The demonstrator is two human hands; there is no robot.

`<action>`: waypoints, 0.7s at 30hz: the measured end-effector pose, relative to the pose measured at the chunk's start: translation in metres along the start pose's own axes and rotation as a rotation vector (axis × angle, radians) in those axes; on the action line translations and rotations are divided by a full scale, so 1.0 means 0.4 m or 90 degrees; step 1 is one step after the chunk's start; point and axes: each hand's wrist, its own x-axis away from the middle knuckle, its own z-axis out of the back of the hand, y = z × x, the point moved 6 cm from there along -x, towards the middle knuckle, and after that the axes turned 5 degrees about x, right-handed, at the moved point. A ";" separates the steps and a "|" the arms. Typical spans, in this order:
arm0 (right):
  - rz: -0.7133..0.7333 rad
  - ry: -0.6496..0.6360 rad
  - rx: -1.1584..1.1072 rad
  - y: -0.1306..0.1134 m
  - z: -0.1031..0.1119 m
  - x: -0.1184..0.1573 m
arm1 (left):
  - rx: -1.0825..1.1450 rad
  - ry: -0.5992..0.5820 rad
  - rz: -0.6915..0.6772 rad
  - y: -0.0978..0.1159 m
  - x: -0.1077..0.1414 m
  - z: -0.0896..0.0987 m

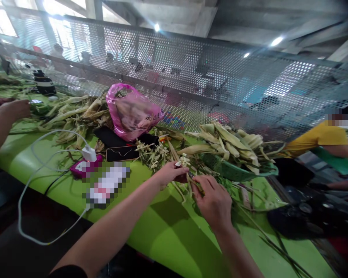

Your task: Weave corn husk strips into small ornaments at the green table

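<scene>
My left hand (172,173) is closed in a pinch around a sprig of pale plant strips (185,160) with a knobby, flower-like top. Close beside it, my right hand (213,197) has its fingers curled in at the lower part of the sprig. Something small and shiny shows at its fingertips, but its kind I cannot make out. Below both hands, loose pale strips hang over the green table (159,220). Just left of the sprig lies a heap of similar knobby pale sprigs (153,152).
Dried husks (232,141) fill a green basket (243,173) at right. A pink plastic bag (130,112) stands by another husk pile (75,112). A cabled phone (107,187), purple power strip (82,166) and dark phone (121,153) lie left. Another person's hand (14,109) works far left.
</scene>
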 end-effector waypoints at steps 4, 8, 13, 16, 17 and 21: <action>-0.009 0.002 0.004 0.006 0.000 0.002 | -0.026 -0.028 -0.020 0.004 -0.002 -0.007; -0.006 0.010 0.005 0.004 0.000 0.000 | -0.035 -0.015 -0.030 -0.003 -0.011 0.002; -0.008 0.009 -0.007 0.004 -0.006 0.002 | -0.080 -0.033 -0.024 -0.022 -0.025 0.009; -0.016 0.004 -0.003 0.008 -0.010 0.002 | -0.097 -0.049 -0.010 -0.029 -0.029 0.009; -0.016 -0.005 -0.002 0.009 -0.013 0.002 | -0.097 -0.053 -0.002 -0.030 -0.029 0.008; -0.053 -0.043 -0.033 0.021 -0.026 0.000 | -0.104 -0.073 0.039 -0.026 -0.019 -0.001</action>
